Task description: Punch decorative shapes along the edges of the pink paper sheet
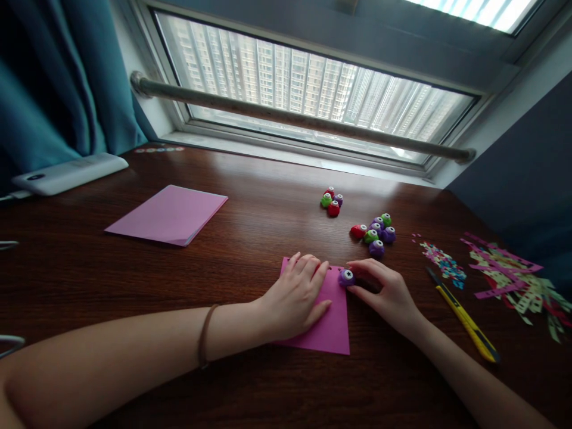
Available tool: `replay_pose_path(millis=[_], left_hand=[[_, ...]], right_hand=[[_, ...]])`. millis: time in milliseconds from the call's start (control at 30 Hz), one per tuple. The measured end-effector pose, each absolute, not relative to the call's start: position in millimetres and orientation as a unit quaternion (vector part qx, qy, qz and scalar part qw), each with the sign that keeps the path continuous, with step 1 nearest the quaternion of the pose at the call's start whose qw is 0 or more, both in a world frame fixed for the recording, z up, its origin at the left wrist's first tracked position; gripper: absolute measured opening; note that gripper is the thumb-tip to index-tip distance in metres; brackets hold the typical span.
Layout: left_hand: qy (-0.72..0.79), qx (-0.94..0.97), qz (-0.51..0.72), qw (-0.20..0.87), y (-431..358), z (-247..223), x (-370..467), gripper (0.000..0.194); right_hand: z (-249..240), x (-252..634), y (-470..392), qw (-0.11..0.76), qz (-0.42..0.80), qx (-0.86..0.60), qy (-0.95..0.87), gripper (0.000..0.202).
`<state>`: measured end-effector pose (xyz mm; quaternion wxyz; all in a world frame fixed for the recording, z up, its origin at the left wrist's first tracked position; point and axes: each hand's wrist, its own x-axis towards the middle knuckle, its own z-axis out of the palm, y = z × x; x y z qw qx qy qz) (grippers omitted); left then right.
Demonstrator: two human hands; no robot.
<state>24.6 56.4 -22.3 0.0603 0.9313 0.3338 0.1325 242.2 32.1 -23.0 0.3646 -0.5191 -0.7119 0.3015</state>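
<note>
Here, left hand (292, 301) flat, thumb apart, on pink paper (330, 330); right hand (388, 291) pinching purple punch (345, 278).

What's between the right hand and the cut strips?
Head view: the yellow cutter and the scattered punched bits lie between the right hand and the cut strips.

purple punch (347, 277), @ pink ppr (331, 325) corner
</note>
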Motion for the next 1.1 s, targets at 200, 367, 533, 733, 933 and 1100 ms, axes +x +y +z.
replay_pose_path(millis=[200,367,533,733,933,1100], left_hand=[[0.33,0.932,0.134,0.073,56.0,-19.8,24.1,0.055],[0.326,0.932,0.139,0.072,56.3,-20.5,24.6,0.055],[0.325,0.934,0.135,0.061,56.5,-20.7,25.2,0.055],[0.317,0.939,0.13,0.02,54.8,-19.3,24.3,0.053],[0.295,0.944,0.148,-0.03,53.6,-20.0,23.5,0.051],[0.245,0.948,0.19,-0.076,52.7,-19.0,23.8,0.044]], right_hand=[[-23.0,239.5,31.6,0.352,0.264,-0.523,-0.73,0.031],[-23.4,238.1,30.9,0.35,0.244,-0.524,-0.737,0.031],[-24.0,237.6,31.2,0.349,0.242,-0.516,-0.744,0.032],[-22.0,236.7,30.8,0.35,0.238,-0.512,-0.748,0.032],[-22.1,237.8,31.0,0.354,0.255,-0.515,-0.737,0.036],[-23.1,244.7,35.5,0.409,0.318,-0.534,-0.668,0.035]])
